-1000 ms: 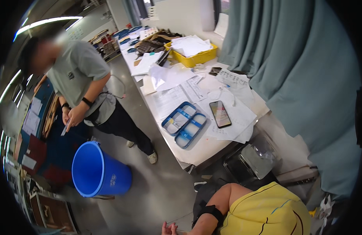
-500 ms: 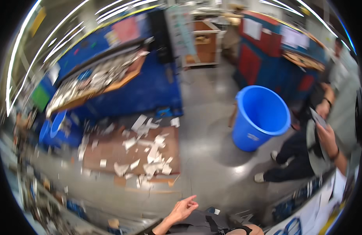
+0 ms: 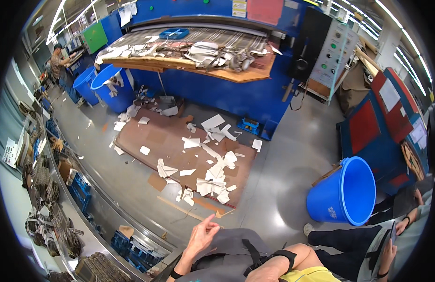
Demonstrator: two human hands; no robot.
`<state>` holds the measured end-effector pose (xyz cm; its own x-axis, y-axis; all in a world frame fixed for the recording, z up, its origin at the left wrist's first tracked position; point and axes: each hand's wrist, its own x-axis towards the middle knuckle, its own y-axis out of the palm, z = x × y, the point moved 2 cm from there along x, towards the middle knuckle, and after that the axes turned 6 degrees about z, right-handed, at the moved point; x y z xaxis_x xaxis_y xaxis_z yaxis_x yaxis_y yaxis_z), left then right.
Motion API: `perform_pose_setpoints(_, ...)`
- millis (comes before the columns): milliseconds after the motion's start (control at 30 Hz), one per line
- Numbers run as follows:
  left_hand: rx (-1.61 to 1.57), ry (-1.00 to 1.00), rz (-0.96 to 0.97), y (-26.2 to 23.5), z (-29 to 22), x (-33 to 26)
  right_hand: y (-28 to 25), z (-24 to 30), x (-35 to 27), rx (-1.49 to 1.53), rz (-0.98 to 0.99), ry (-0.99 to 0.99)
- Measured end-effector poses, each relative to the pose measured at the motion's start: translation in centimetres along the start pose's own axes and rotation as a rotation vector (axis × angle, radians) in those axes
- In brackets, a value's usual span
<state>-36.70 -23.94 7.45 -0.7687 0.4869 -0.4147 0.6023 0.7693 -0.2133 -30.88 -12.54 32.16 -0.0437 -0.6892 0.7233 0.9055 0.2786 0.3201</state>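
My left hand [image 3: 201, 238] is raised in front of my body near the lower edge, a dark band round its wrist. Its fingers are loosely bent and apart, with nothing in them, above the grey floor. My right arm bends across my body beside a dark strap, and only part of my right hand [image 3: 266, 271] shows at the lower edge, its fingers hidden. Beyond my left hand, a brown board [image 3: 156, 141] lies on the floor, strewn with white scraps [image 3: 215, 181]. Neither hand touches the scraps.
A blue machine [image 3: 198, 96] stands ahead, its wooden-edged table [image 3: 180, 63] heaped with scraps and strips. Blue bins stand at far left [image 3: 115, 94] and right [image 3: 316, 202]. A person [image 3: 391, 235] holding a phone stands at right; another works at far left. A metal-edged bench [image 3: 97, 207] runs along the left.
My view has swung left, so the machine, board and right-hand bin sit further right in the picture. My left hand has shifted slightly left, its index finger less straight. More of my right arm shows.
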Motion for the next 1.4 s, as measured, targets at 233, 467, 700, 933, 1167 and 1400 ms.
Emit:
perform_pose_setpoints(233, -0.137, -0.03, -0.043, -5.8, 0.7, 6.2, -10.3, 2.4, 2.2, 0.244, 0.001, -0.169)
perform_pose_setpoints(467, -0.131, -0.135, -0.069, -12.3, -0.9, 16.4, -23.1, 9.0, 0.9, 0.219, 0.127, -0.135)
perform_pose_setpoints(700, -0.204, -0.189, -0.167, -18.9, -9.4, 25.8, -34.5, 19.1, 1.2, 0.128, 0.231, -0.022)
perform_pose_setpoints(933, -0.218, -0.184, -0.315, -27.1, -12.3, 31.3, -44.8, 25.7, 1.3, 0.063, 0.142, 0.114)
perform_pose_setpoints(1167, -0.368, -0.067, -0.495, -42.7, -7.5, 35.0, -54.8, 31.6, -3.1, -0.351, -0.679, 0.5)
perform_pose_setpoints(1400, -0.231, 0.207, -0.59, -64.0, -17.3, 40.6, -62.0, 35.7, -3.0, -0.877, -1.73, 0.2)
